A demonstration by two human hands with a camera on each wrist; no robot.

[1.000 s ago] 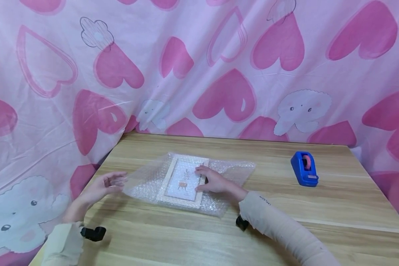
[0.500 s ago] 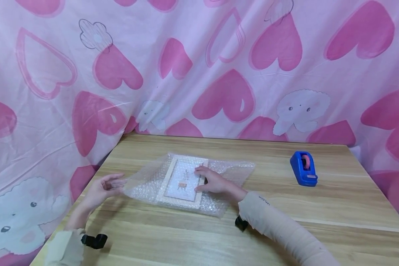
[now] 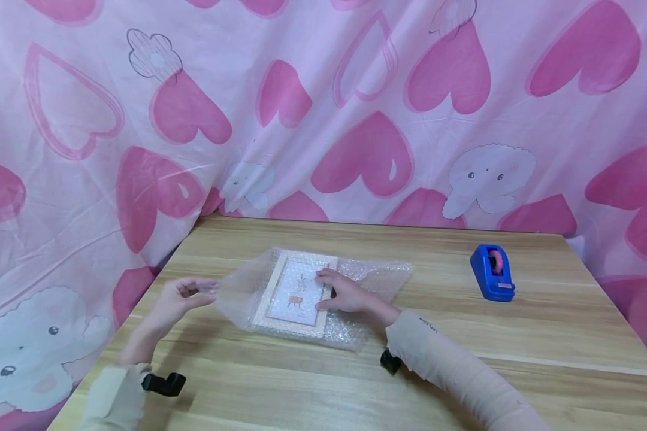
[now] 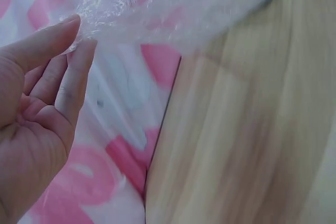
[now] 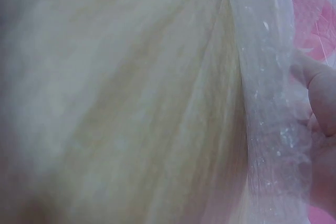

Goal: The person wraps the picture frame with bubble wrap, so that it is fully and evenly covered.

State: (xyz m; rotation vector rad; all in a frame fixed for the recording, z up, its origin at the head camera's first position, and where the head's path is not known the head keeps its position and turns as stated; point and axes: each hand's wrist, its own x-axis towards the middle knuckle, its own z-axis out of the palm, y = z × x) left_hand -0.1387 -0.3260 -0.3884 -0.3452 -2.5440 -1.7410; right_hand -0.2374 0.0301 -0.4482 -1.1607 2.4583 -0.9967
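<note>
A picture frame (image 3: 295, 298) with a pale border and a small plant print lies flat on a sheet of bubble wrap (image 3: 369, 275), seemingly under a layer of it. At the sheet's left corner, my left hand (image 3: 180, 299) pinches the wrap between thumb and fingertips and holds it raised off the table. In the left wrist view the wrap (image 4: 173, 9) stretches away from those fingertips. My right hand (image 3: 345, 293) rests on the frame's right side, thumb and fingers spread apart. In the right wrist view part of my right hand (image 5: 323, 98) shows behind the wrap.
A blue tape dispenser (image 3: 493, 274) with a pink roll stands on the right of the wooden table (image 3: 280, 383). Pink heart-patterned cloth (image 3: 366, 66) hangs behind and to the left of the table.
My left hand has moved a little to the right, bringing the lifted left corner of the bubble wrap toward the frame. The right hand and the frame have stayed put.
</note>
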